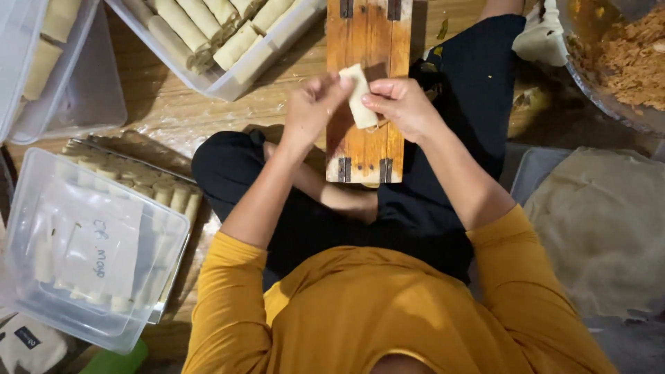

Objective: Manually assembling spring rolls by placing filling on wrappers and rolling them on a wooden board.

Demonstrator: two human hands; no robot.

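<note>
Roll: pale wrapped roll (359, 97), held above the wooden board (367, 149).
Left hand (313, 109): fingertips pinched on the roll's upper end.
Right hand (402, 105): fingers closed on the roll's side.
Surface: wooden floor (166, 111); board rests across the seated person's lap.
Beyond board, left: clear tub (228, 76) of finished rolls.
Left of board: lidded clear box (83, 249) with white paper label, over a tray of rolls (166, 190).
Right of board: metal bowl (589, 76) of brown filling; stack of pale wrappers (603, 221).
</note>
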